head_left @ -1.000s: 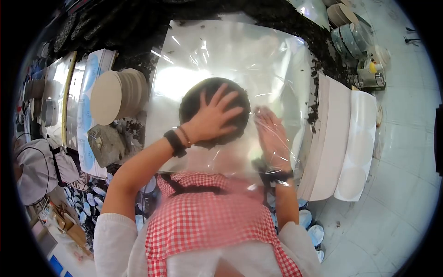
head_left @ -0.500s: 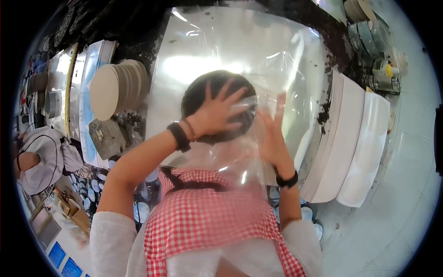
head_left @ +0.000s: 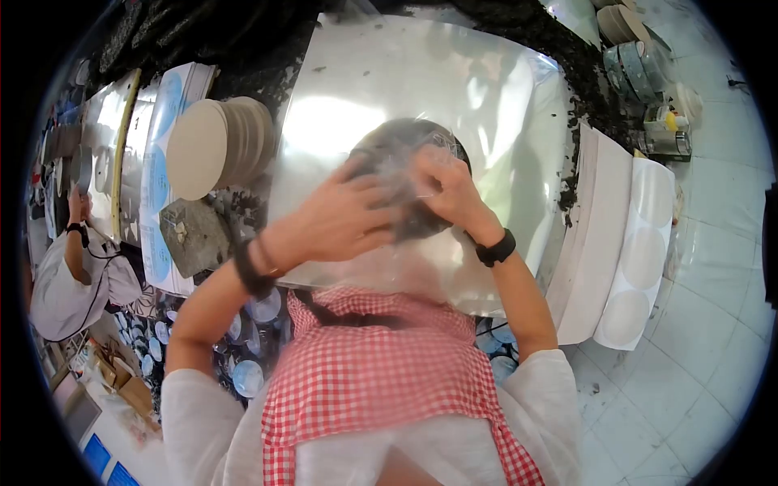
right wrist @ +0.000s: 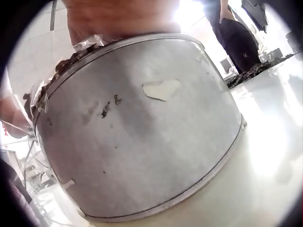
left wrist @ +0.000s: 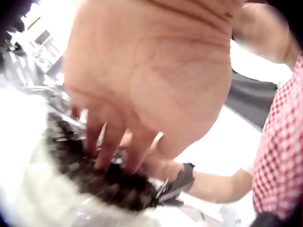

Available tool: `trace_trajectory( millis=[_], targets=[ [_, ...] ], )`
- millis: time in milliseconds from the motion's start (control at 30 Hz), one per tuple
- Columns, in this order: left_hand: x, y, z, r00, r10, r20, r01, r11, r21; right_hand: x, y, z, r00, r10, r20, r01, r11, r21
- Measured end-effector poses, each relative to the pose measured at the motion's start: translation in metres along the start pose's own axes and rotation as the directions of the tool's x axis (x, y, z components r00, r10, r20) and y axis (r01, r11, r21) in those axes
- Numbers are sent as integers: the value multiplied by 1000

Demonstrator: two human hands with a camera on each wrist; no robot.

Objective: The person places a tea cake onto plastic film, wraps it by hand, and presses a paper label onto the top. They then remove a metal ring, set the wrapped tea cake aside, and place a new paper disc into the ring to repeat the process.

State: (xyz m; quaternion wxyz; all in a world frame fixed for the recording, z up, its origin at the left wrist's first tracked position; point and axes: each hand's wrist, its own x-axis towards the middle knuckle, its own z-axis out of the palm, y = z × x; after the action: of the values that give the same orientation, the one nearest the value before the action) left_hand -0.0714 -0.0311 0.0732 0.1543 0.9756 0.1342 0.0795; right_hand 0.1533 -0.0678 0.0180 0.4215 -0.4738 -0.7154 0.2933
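In the head view a dark, round mass (head_left: 409, 130) of flaky material lies under both hands, with crinkled clear plastic film (head_left: 442, 142) over it. The right wrist view shows a grey metal ring (right wrist: 137, 127) around it, dark flakes at its upper rim. My left hand (head_left: 336, 215) reaches over the mass from the left, fingers extended and blurred; in the left wrist view its fingertips overlap the dark flakes (left wrist: 94, 177). My right hand (head_left: 444, 182) is curled over the mass's right side, pinching the film. Part of the mass is hidden behind the hands.
A pale shiny work surface (head_left: 502, 235) lies beneath. To the left stand a stack of round card discs (head_left: 198, 150) and a stone-like block (head_left: 194, 235). Paper stacks (head_left: 596, 235) and a sheet of round stickers (head_left: 640, 251) flank the right. Another person (head_left: 89, 275) is at far left.
My right hand has come up from the right side, drawing the film in over the dark mass, and its fingers have curled. My left hand has shifted from lying spread on it.
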Motion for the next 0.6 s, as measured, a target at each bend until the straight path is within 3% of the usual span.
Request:
trace_trajectory(
  millis=[33,100,200,300,400,600],
  targets=[
    [-9,-3,-15,1000,-7,21,8,999,-44,1,1,1,1000,-27,12,27,999,-37],
    [-21,-16,8,997,25,70,-26,1000,7,2,4,2,995,-80,55,85,991,-107],
    [-14,-14,27,997,-14,78,13,1000,17,-1,7,0,972,-175,159,223,902,-370],
    [-1,-2,26,987,-103,127,107,994,-27,-2,11,-6,944,-107,311,275,775,-569],
    [6,4,29,982,-155,107,160,987,-32,2,-7,-9,922,104,373,131,823,-553],
    [13,6,34,990,-143,2,143,990,-17,1,3,-4,905,149,398,177,720,-671]
  ],
)
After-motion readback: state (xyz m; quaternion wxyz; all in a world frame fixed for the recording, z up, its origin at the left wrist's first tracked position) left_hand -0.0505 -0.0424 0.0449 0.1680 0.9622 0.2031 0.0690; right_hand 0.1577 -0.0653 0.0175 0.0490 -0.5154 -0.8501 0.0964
